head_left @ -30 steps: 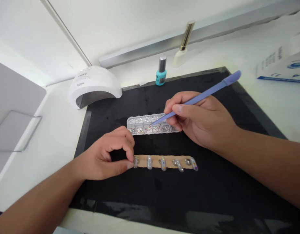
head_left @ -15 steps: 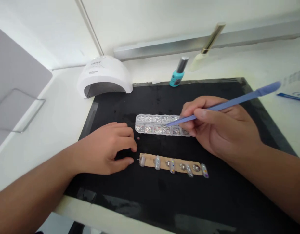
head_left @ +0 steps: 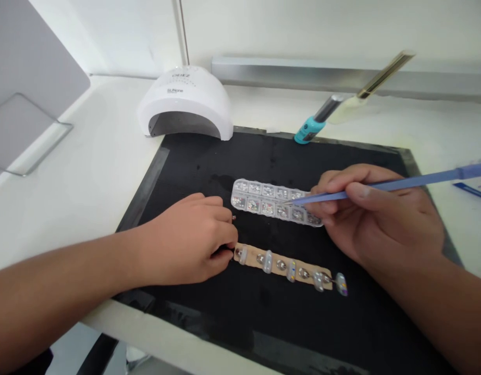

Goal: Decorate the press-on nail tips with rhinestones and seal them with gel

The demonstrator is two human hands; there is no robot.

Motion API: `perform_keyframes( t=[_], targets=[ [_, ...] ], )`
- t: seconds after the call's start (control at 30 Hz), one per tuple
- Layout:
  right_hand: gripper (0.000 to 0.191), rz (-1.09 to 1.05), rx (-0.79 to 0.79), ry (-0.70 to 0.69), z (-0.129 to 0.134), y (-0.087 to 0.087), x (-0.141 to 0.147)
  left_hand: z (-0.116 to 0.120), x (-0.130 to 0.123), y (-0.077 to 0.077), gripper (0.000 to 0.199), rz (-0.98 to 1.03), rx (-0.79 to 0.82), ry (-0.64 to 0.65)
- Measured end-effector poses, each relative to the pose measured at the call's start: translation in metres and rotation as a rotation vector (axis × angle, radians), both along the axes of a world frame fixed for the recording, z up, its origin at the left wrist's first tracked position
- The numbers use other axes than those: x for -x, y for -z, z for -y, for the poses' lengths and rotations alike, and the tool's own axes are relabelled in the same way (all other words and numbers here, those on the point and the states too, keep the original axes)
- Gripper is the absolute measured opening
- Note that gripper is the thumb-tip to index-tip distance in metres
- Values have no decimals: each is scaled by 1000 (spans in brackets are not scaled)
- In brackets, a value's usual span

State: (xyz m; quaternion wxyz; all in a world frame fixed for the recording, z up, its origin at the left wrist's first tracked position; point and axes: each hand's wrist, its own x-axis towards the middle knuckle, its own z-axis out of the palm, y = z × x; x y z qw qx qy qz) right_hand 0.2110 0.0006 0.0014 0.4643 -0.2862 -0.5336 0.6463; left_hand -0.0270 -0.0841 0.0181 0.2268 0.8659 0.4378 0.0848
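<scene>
My right hand (head_left: 381,213) is closed on blue-violet tweezers (head_left: 404,183). Their thin pale tip is over the lower row of a clear rhinestone case (head_left: 263,194), whose small compartments hold glittering stones. Part of the case's right end is hidden by my fingers. Lower down lies a tan strip (head_left: 251,255) with several round metal mounts and silvery false nails, such as the one (head_left: 268,261) near its left part. Thumb and index finger of my left hand (head_left: 189,239) are curled together at the strip's left end. A tiny stone (head_left: 234,217) sits beside my left knuckles.
A white nail lamp (head_left: 189,101) stands at the back left of the black mat (head_left: 263,323). Behind the mat's far edge are a turquoise polish bottle (head_left: 309,130) and a pale bottle with a gold cap (head_left: 349,109). A wire frame (head_left: 48,151) is at far left.
The view has shifted and tilted. My left hand has moved right, bringing its fingertips to the strip's end. The tweezers' tip has moved right along the case's lower row.
</scene>
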Motion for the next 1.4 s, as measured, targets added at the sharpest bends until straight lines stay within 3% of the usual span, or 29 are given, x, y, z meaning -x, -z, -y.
perform_keyframes(
  t=[0.13,0.33,0.43,0.5,0.63,0.83,1.0,1.17,1.4],
  targets=[
    [7,8,-50,38,0,3,1,7,-6,0,17,-40,-9,-26],
    [8,-34,-38,-3,-1,4,0,6,-5,3,18,-115,-73,65],
    [10,-31,-62,-36,-2,5,-1,-2,3,1,14,17,68,16],
    [10,-21,-96,-47,-2,3,-2,-7,8,-3,11,192,219,-124],
    [9,40,-285,-59,8,-9,-4,-9,9,-9,13,549,471,-362],
    [12,221,-677,-174,31,-30,-8,-6,-3,-3,9,891,668,-337],
    [19,331,-921,-271,32,-36,-10,-7,-5,7,10,1090,783,-343],
    [16,386,-1035,-262,30,-33,-6,-5,-6,10,13,1196,850,-343],
    [12,355,-1159,-220,27,-21,-3,-5,-8,9,14,1177,883,-366]
  ],
)
